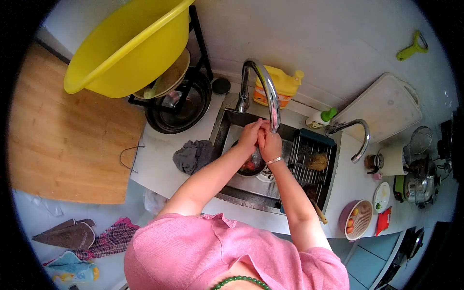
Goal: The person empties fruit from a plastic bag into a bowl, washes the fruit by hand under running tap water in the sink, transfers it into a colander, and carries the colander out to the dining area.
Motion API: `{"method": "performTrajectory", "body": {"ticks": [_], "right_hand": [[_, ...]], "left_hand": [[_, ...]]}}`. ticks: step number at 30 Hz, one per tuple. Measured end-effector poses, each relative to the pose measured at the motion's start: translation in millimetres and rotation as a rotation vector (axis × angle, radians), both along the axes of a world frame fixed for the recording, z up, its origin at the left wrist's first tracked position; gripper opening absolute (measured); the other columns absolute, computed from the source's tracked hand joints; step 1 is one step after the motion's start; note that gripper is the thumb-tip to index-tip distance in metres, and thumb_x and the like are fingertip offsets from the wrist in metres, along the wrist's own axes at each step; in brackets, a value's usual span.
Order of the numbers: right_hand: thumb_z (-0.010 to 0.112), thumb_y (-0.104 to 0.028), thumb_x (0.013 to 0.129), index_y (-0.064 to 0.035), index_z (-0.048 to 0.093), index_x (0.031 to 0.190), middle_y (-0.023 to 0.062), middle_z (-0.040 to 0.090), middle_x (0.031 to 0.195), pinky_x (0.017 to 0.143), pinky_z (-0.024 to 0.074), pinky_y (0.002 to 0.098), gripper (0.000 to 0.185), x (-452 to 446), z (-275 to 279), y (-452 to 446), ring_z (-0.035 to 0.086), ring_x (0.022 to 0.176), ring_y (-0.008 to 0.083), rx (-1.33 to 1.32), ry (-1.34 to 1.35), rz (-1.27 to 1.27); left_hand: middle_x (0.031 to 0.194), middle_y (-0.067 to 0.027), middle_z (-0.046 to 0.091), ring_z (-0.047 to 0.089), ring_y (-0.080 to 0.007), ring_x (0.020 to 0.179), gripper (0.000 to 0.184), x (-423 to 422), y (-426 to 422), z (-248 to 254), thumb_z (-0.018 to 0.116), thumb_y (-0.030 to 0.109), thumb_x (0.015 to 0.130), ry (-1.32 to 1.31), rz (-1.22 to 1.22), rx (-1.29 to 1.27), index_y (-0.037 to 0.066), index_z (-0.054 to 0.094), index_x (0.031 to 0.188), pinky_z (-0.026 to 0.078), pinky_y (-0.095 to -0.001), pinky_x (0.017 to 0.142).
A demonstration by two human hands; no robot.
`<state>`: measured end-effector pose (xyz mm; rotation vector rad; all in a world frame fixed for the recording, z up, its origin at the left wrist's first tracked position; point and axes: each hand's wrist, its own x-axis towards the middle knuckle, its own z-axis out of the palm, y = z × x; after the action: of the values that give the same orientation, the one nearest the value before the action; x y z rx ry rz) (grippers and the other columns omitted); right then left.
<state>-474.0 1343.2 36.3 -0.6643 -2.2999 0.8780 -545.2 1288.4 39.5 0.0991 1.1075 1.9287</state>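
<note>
My left hand [250,136] and my right hand [269,144] are together under the spout of the chrome faucet [269,79], above the sink [232,186]. Both have their fingers closed and pressed against each other; anything between them is hidden. Just below is a dark round bowl or pan [260,169], partly covered by my wrists. Inside it shows a small red item [250,165] that I cannot identify. A bracelet [273,160] is on my right wrist.
A drying rack [300,162] with a brown scrubber [318,162] fills the sink's right side. Left of the sink lies a grey cloth [193,157]. Behind stand a yellow jug [282,84] and a green-topped bottle [321,118]. A yellow basin [130,53] overhangs the left counter; a pink basket [355,220] sits right.
</note>
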Motion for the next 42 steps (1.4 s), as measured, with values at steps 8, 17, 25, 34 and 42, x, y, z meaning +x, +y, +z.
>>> {"method": "performTrajectory", "body": {"ticks": [8, 17, 25, 34, 42], "right_hand": [[0.036, -0.054, 0.085, -0.0145, 0.056, 0.093, -0.0023, 0.055, 0.066, 0.048, 0.0423, 0.0279, 0.045, 2, -15, 24, 0.052, 0.052, 0.0182, -1.845, 0.303, 0.221], [0.031, -0.039, 0.089, -0.0017, 0.049, 0.096, 0.0209, 0.055, 0.070, 0.058, 0.0414, 0.0432, 0.042, 5, -21, 0, 0.054, 0.066, 0.0400, -0.258, 0.143, -0.046], [0.033, -0.040, 0.087, -0.0093, 0.052, 0.073, 0.0050, 0.051, 0.056, 0.037, 0.0335, 0.0302, 0.039, 1, -9, 5, 0.047, 0.043, 0.0200, -1.174, 0.469, -0.236], [0.032, -0.047, 0.086, -0.0162, 0.047, 0.062, -0.0024, 0.041, 0.046, 0.031, 0.0279, 0.0257, 0.042, 8, -24, 21, 0.039, 0.035, 0.0128, -1.641, 0.141, 0.023], [0.028, -0.052, 0.088, -0.0078, 0.059, 0.090, 0.0079, 0.060, 0.077, 0.063, 0.0425, 0.0307, 0.055, -3, -14, 3, 0.056, 0.070, 0.0214, -0.988, 0.251, -0.163]], "left_hand": [[0.090, -0.0126, 0.052, 0.052, -0.0257, 0.081, 0.032, 14, -19, 15, 0.049, 0.021, 0.086, 0.971, -0.060, -0.233, 0.000, 0.042, 0.109, 0.040, -0.0343, 0.074], [0.091, -0.0095, 0.056, 0.055, -0.0198, 0.080, 0.021, 17, 8, -22, 0.048, 0.020, 0.087, 0.691, 0.092, -0.167, 0.001, 0.047, 0.095, 0.044, -0.0299, 0.071], [0.099, -0.0066, 0.053, 0.051, -0.0145, 0.087, 0.030, 23, -8, 3, 0.041, 0.018, 0.089, 0.629, -0.088, -0.024, -0.001, 0.042, 0.113, 0.041, -0.0264, 0.078], [0.119, -0.0081, 0.047, 0.043, -0.0171, 0.110, 0.036, 15, -12, -3, 0.039, 0.020, 0.089, 0.541, -0.196, 0.013, 0.002, 0.041, 0.120, 0.031, -0.0280, 0.095], [0.099, -0.0117, 0.053, 0.051, -0.0225, 0.092, 0.027, 22, -5, 11, 0.046, 0.015, 0.086, 0.884, 0.101, -0.175, 0.000, 0.045, 0.108, 0.037, -0.0285, 0.086]]}}
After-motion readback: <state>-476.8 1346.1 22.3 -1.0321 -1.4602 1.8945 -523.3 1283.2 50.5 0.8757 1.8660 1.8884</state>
